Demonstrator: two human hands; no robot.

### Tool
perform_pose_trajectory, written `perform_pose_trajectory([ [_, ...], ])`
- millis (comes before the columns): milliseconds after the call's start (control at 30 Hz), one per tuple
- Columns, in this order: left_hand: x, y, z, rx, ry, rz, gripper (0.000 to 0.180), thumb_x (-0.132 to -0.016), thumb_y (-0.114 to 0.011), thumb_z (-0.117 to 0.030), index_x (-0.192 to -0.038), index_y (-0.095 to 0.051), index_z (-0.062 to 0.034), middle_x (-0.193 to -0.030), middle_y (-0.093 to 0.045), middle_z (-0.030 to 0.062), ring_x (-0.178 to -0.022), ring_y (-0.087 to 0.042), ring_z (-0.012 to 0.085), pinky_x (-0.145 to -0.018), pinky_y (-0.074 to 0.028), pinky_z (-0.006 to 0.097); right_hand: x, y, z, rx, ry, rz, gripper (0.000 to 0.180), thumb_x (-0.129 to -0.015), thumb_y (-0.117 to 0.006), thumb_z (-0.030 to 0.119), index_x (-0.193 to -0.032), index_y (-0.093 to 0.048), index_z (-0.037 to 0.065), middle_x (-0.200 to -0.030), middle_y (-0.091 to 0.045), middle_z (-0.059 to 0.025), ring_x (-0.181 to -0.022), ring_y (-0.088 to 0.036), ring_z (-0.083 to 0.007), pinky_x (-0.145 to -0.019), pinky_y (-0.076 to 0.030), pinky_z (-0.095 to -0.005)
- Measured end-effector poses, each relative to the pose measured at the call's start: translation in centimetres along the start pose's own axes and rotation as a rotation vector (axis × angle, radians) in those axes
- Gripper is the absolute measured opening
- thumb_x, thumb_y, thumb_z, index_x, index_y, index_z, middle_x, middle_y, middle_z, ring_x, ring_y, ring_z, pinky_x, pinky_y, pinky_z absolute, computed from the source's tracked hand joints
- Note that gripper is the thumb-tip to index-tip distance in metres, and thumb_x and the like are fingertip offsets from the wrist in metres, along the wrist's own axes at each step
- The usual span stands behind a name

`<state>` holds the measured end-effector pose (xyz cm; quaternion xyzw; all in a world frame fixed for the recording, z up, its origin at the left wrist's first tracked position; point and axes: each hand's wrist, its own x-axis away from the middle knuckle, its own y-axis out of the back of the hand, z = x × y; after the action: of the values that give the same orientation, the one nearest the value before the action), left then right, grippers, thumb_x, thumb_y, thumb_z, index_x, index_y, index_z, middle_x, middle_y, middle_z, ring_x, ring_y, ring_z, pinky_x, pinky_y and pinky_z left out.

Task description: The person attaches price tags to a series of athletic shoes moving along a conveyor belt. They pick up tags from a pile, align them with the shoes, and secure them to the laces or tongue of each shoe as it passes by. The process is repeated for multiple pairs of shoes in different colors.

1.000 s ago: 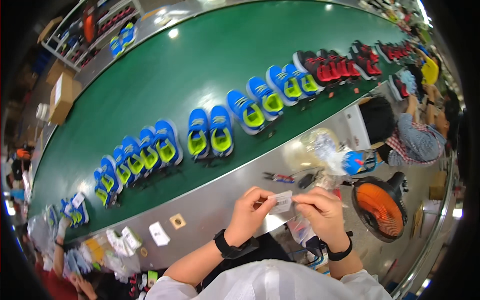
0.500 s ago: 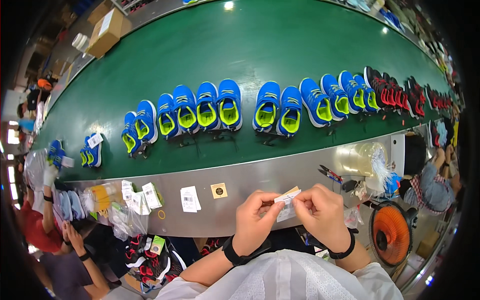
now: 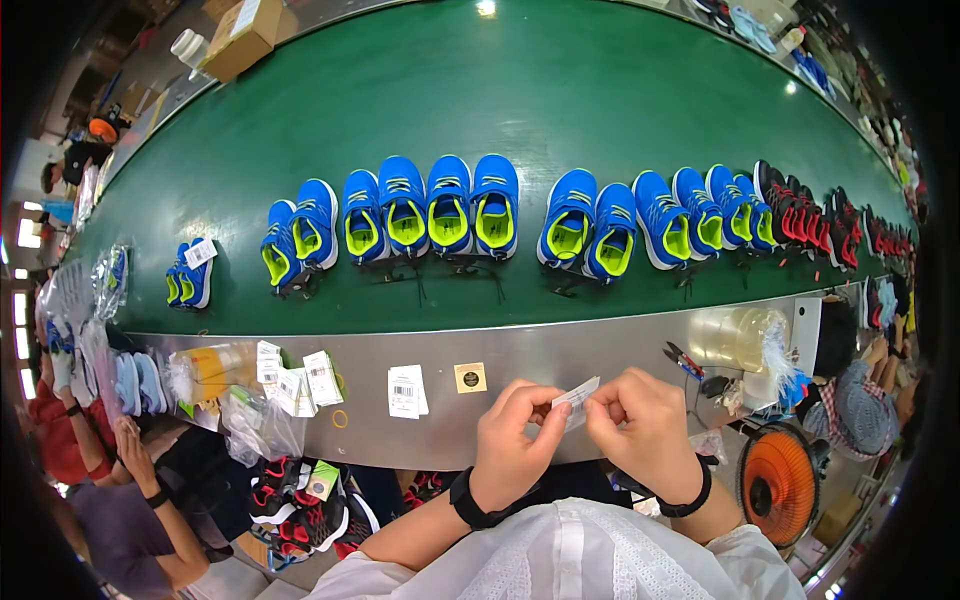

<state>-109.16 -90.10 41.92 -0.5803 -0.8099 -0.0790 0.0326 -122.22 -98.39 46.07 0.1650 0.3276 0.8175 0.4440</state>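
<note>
Between the finger and thumb of my left hand (image 3: pixel 512 440) is a small white tag (image 3: pixel 578 398), tilted over the metal ledge. My right hand (image 3: pixel 648 435) is close beside the tag's right edge, its fingers curled into a pinch; whether they grip the tag or a small piece is hidden. To the left of my hands lie some white printed tags (image 3: pixel 405 391) and a square tan card (image 3: pixel 470 377) with a dark round mark. Beyond the ledge, blue shoes (image 3: pixel 450 200) with lime linings stand in pairs on the green belt (image 3: pixel 460 110), thin black cords at their heels.
Snips (image 3: pixel 683 361) lie right of my hands, near a clear plastic container (image 3: pixel 725 335). An orange fan (image 3: pixel 778 480) stands at the lower right. Tag bundles (image 3: pixel 295 385) and a plastic bag (image 3: pixel 262 425) are at left. Black-red shoes (image 3: pixel 800 210) continue the row. Co-workers sit at both sides.
The tag has turned to a steeper tilt, and the tan piece behind it no longer shows. The shoes appear farther right in the view. At far left, a co-worker's gloved hand has moved down.
</note>
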Motion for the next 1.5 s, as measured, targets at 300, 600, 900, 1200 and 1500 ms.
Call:
perform_pose_trajectory([
  [300, -1.6, 3.3, -0.5, -0.020, -0.189, 0.106, 0.017, -0.079, -0.063, 0.003, -0.096, -0.061, 0.0002, -0.101, -0.062, 0.0119, -0.085, -0.062, 0.0229, -0.076, -0.049, 0.029, -1.4, -1.5, 0.5, -0.158, -0.060, 0.067, 0.009, -0.071, -0.068, 0.003, -0.072, -0.058, 0.004, -0.063, -0.054, -0.0064, -0.049, -0.055, -0.0193, -0.044, -0.042, -0.0296],
  [600, -2.6, 10.4, -0.4, -0.070, -0.070, 0.055, 0.019, -0.078, -0.065, 0.004, -0.095, -0.056, 0.0003, -0.085, -0.062, 0.0110, -0.077, -0.064, 0.0205, -0.065, -0.051, 0.029, -5.0, -6.1, 3.2, -0.221, 0.115, 0.264, 0.015, -0.073, -0.072, 0.010, -0.083, -0.062, 0.005, -0.079, -0.060, -0.0056, -0.055, -0.058, -0.0207, -0.049, -0.046, -0.0289],
  [900, -7.5, 20.4, -3.0, -0.378, -0.281, -0.176, 0.020, -0.076, -0.066, 0.006, -0.089, -0.053, -0.0016, -0.080, -0.062, 0.0105, -0.072, -0.063, 0.0193, -0.060, -0.051, 0.029, -14.8, -12.3, 8.6, -0.676, -0.110, 0.501, 0.010, -0.077, -0.066, 0.007, -0.086, -0.062, 0.003, -0.072, -0.060, -0.0032, -0.061, -0.053, -0.0086, -0.051, -0.039, -0.0227],
  [1200, -25.2, 36.0, 6.7, -0.987, -0.084, -0.032, 0.010, -0.079, -0.063, -0.016, -0.079, -0.067, -0.0063, -0.079, -0.060, 0.0130, -0.077, -0.059, 0.0316, -0.070, -0.048, 0.040, -31.6, -21.0, 8.7, 0.078, 0.246, 0.465, 0.009, -0.071, -0.059, 0.011, -0.072, -0.066, 0.007, -0.070, -0.064, -0.0135, -0.066, -0.062, -0.0324, -0.060, -0.050, -0.0399],
  [1500, -30.2, 37.9, 10.8, -0.936, 0.283, 0.515, 0.009, -0.076, -0.063, -0.013, -0.077, -0.066, -0.0050, -0.080, -0.061, 0.0137, -0.079, -0.059, 0.0313, -0.071, -0.048, 0.040, -37.2, -30.5, 8.5, 0.319, 0.107, 0.583, 0.013, -0.066, -0.060, 0.012, -0.073, -0.069, 0.006, -0.074, -0.066, -0.0170, -0.071, -0.065, -0.0349, -0.063, -0.053, -0.0424],
])
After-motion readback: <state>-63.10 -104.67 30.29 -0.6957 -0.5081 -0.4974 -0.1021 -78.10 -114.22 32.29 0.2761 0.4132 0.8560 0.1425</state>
